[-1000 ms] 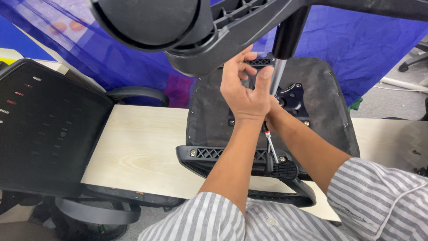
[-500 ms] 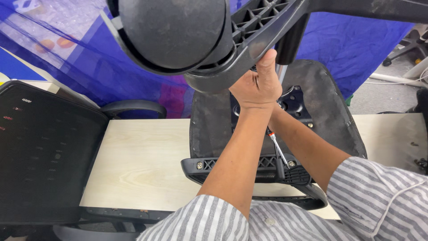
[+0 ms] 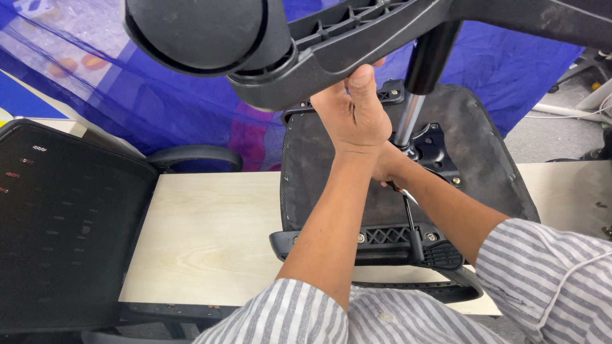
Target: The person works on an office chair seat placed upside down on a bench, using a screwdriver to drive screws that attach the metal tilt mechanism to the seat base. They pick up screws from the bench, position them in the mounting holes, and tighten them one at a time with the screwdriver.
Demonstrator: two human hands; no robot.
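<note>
My left hand grips the chair base arm above the upturned seat on the counter. Right hand hidden behind it; I cannot tell its grip.

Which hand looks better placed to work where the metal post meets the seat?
Probably the right hand: it sits at the foot of the post, while the left hand grips the wheeled base.
</note>
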